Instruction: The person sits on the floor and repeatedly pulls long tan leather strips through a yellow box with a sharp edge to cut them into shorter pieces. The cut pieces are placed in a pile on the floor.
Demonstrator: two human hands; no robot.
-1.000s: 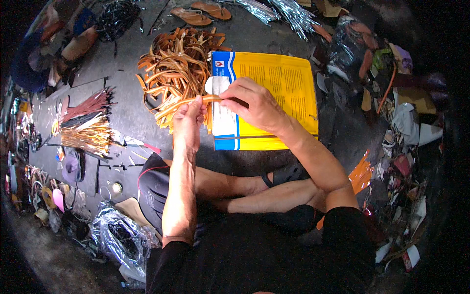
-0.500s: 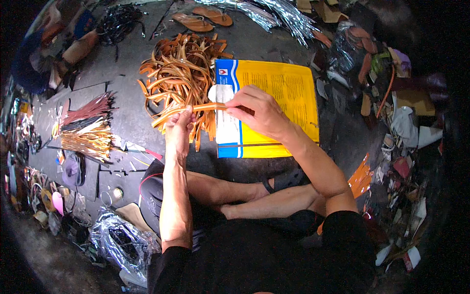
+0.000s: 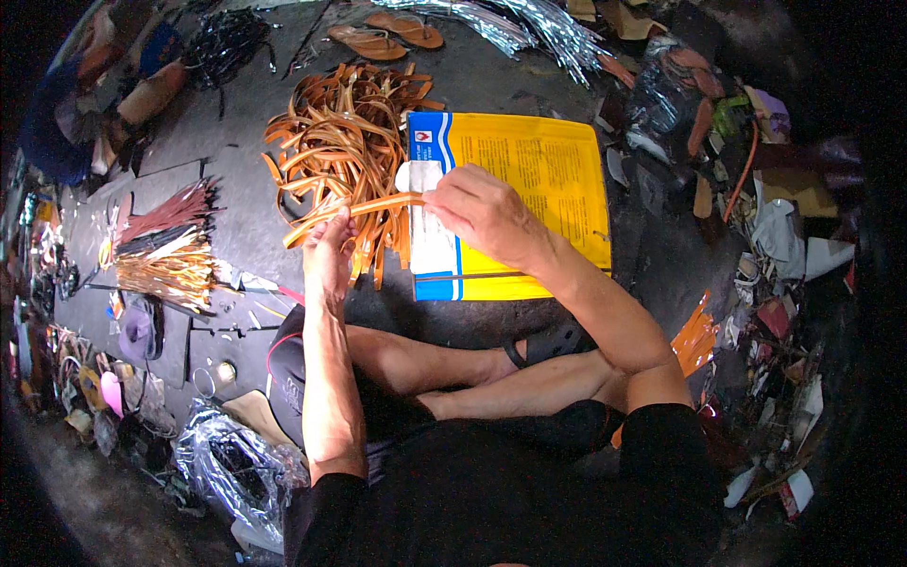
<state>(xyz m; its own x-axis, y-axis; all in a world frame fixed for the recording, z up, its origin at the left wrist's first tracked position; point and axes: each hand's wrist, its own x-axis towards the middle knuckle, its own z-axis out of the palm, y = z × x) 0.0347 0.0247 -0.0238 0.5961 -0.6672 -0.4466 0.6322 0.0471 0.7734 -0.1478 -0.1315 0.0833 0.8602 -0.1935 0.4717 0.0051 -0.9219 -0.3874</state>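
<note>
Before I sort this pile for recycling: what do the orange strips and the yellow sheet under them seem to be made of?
The orange strips, one held between the left hand and right hand, look like leather or a synthetic imitation: flat, limp, curling, with a slight sheen and darker edges. I cannot tell which. The yellow sheet looks like a glossy printed plastic or woven sack, lying flat on the floor.

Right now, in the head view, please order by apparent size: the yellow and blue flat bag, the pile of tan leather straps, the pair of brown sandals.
1. Yellow and blue flat bag
2. Pile of tan leather straps, only slightly smaller, so the top two are close
3. Pair of brown sandals, farther away, clearly smallest
</note>
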